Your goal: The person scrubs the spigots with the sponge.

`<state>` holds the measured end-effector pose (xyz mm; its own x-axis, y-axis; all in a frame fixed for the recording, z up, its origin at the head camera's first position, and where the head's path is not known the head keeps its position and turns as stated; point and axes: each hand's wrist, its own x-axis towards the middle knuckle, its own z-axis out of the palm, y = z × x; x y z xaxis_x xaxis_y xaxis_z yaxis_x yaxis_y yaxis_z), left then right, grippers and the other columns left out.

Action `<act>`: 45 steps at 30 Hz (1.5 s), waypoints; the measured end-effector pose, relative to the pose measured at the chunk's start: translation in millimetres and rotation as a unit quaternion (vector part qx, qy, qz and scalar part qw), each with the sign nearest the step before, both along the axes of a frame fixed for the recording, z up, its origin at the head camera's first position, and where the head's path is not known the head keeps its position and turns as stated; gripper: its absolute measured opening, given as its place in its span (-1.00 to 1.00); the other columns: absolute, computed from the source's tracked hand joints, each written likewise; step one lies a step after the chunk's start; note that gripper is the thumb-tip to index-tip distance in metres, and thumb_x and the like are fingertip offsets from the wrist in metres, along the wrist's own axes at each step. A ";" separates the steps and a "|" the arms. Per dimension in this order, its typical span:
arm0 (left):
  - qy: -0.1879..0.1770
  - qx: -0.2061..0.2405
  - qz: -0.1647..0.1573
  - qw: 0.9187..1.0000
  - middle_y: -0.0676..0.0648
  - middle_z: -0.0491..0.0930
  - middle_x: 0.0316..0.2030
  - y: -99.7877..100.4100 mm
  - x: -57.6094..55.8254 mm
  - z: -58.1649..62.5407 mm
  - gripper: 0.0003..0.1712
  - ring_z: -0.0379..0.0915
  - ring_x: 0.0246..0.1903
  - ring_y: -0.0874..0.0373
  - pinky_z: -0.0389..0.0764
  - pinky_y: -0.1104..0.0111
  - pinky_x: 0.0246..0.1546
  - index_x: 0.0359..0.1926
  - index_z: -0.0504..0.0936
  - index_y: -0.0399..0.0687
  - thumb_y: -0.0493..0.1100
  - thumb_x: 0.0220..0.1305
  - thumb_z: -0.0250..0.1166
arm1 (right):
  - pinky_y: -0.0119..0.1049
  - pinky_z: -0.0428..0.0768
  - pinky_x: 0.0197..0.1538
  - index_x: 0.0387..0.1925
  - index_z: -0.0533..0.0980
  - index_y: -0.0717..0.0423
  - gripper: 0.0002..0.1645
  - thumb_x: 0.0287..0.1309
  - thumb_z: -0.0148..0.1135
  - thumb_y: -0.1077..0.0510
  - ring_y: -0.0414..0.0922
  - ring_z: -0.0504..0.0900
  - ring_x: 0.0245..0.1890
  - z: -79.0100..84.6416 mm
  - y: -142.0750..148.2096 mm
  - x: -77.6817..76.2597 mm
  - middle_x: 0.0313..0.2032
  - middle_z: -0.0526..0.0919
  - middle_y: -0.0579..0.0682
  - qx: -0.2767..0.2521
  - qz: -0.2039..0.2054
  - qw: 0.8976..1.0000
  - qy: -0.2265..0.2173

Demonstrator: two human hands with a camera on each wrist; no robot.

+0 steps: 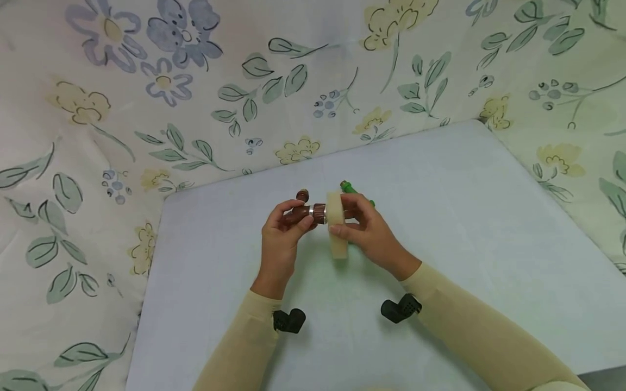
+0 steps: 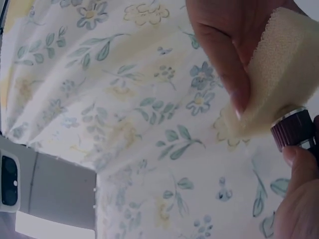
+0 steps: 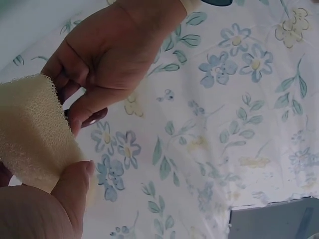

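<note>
My left hand (image 1: 279, 244) grips a dark brown, glossy object (image 1: 319, 213) with a ribbed collar and silver bands. A brown knob with a gold-coloured end stands up beyond the fingers. In my right hand (image 1: 374, 233) is a cream sponge block (image 1: 337, 241), pinched between thumb and fingers and held upright. The object's silver-rimmed end is right at the sponge's face; the left wrist view shows this collar (image 2: 291, 127) close against the sponge (image 2: 281, 74). In the right wrist view the sponge (image 3: 32, 129) hides most of the brown object.
A green object (image 1: 348, 187) lies on the white table (image 1: 464, 217) behind my right hand, partly covered by it. Floral cloth (image 1: 318, 70) hangs along the table's far side and both sides. Small black devices (image 1: 289, 320) sit on both wrists.
</note>
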<state>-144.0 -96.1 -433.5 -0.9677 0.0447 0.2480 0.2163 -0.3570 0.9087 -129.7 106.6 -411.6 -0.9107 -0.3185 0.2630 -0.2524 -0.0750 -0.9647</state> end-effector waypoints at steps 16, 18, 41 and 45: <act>-0.003 -0.014 0.021 1.000 -0.37 0.53 -0.11 -0.2 -1.1 -4.0 -0.50 0.54 -0.13 -0.13 0.62 0.08 -0.14 0.06 0.47 -0.38 -0.41 0.08 0.40 | 0.10 0.51 -0.02 0.25 0.25 0.18 -0.28 0.08 0.36 0.34 0.08 0.41 0.00 5.6 -3.8 1.6 0.07 0.40 0.08 0.006 0.000 0.999 0.034; -0.003 -0.008 0.016 1.000 -0.38 0.52 -0.11 -0.3 -1.1 -4.2 -0.51 0.53 -0.12 -0.13 0.61 0.07 -0.14 0.06 0.47 -0.38 -0.42 0.08 0.40 | 0.07 0.52 -0.02 0.26 0.25 0.14 -0.28 0.10 0.36 0.31 0.08 0.42 0.00 3.2 -2.7 -0.3 0.06 0.41 0.07 0.012 -0.004 0.999 0.034; 0.022 -0.027 0.033 0.999 -0.36 0.52 -0.08 -6.1 -2.3 -1.4 -0.50 0.52 -0.09 -0.15 0.60 0.06 -0.12 0.13 0.50 -0.30 -0.43 0.14 0.35 | 0.10 0.51 -0.01 0.26 0.27 0.14 -0.27 0.08 0.38 0.31 0.09 0.41 0.04 7.2 -8.4 5.7 0.12 0.41 0.01 0.016 0.007 1.000 0.023; 0.043 -0.046 0.031 0.998 -0.31 0.45 0.08 -13.5 -1.8 3.7 -0.45 0.42 0.04 -0.17 0.59 0.09 -0.08 0.29 0.40 -0.16 -0.37 0.28 0.23 | 0.11 0.51 -0.02 0.25 0.30 0.14 -0.29 0.08 0.39 0.29 0.07 0.43 0.02 9.5 -10.6 5.7 0.08 0.45 0.00 0.034 0.010 0.999 0.037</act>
